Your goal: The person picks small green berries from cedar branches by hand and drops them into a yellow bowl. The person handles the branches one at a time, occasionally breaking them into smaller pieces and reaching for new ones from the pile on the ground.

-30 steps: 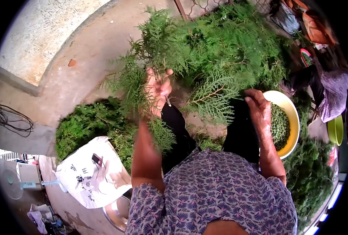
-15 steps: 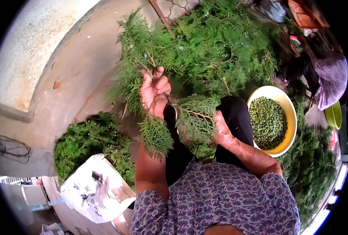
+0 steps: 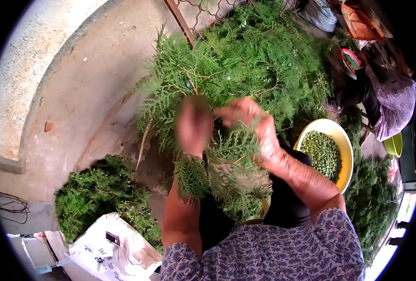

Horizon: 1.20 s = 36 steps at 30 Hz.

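A seated person's hands meet over the lap, in front of a far heap of cut evergreen branches (image 3: 259, 61). The left hand (image 3: 194, 124), smeared by motion, looks closed on a cypress sprig (image 3: 191, 177) whose tip hangs down past the wrist. The right hand (image 3: 257, 131), a second ago at the rim of the yellow bowl (image 3: 347, 159) and half a second ago low on the lap, has come up level with the left. Its fingers are now buried in the loose foliage (image 3: 231, 149) between the two hands, and the blur hides whether they grip it. The hands are close together, not touching.

The bowl sits just right of the right forearm, partly full of small green seeds (image 3: 322, 152). It now shows lower and farther right than before. A second pile of greenery (image 3: 100, 196) lies near left, beside a printed white bag (image 3: 107, 253). At far right, another person's purple sleeve (image 3: 395, 100) reaches in above a green bowl (image 3: 395, 145).
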### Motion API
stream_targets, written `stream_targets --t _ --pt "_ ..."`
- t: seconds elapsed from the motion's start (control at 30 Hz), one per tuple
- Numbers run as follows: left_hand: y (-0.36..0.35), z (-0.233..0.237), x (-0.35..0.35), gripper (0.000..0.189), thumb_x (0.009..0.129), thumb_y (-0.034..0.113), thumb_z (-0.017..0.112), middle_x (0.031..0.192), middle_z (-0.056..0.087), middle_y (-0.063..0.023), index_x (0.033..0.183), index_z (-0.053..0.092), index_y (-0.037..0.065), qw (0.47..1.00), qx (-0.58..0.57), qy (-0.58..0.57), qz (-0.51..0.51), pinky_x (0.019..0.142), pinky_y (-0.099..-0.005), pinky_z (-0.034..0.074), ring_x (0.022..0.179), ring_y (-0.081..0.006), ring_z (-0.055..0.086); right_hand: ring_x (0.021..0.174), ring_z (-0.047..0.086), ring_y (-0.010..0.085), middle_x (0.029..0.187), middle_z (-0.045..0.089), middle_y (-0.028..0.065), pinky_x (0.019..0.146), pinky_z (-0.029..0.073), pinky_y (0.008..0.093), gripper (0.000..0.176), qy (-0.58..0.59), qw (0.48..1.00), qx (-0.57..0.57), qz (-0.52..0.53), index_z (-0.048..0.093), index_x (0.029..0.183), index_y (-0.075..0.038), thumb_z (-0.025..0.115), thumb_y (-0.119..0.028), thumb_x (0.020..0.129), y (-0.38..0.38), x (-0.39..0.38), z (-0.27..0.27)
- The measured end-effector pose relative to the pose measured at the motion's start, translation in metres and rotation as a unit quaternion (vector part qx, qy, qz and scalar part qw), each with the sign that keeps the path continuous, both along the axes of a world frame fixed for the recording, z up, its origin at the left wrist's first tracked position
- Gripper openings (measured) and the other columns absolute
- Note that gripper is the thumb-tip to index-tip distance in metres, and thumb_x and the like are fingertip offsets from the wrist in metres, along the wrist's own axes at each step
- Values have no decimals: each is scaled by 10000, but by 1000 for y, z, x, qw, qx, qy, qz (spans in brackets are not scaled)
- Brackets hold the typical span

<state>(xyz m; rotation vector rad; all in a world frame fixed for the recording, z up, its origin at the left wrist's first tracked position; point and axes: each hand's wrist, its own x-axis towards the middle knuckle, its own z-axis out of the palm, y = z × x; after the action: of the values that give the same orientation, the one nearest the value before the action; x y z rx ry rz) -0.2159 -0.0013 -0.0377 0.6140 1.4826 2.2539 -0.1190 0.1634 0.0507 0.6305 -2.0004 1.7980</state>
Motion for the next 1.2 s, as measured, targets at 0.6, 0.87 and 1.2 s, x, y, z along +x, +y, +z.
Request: stream_targets --t 0.6,0.87,1.2 --pt "39 3 10 374 870 401 506 712 561 -57 943 544 36 928 133 -348 -22 353 -233 310 436 -115 434 730 567 381 730 581 204 640 458 437 203 -155 932 263 -198 568 920 -30 555 -135 747 11 -64 -4" --pt "45 -5 13 445 884 489 417 520 418 -10 879 504 53 956 -51 -290 -3 360 -215 244 421 -93 348 715 561 304 759 587 135 614 453 399 268 -61 846 487 -208 549 835 -38 554 -291 747 32 -81 -70" --pt "53 -34 15 496 892 454 405 967 556 -29 1191 468 63 963 -60 -253 69 518 -183 350 627 -74 415 645 545 212 731 538 90 518 439 319 116 89 911 107 -388 497 816 -24 525 -136 801 25 -64 -58"
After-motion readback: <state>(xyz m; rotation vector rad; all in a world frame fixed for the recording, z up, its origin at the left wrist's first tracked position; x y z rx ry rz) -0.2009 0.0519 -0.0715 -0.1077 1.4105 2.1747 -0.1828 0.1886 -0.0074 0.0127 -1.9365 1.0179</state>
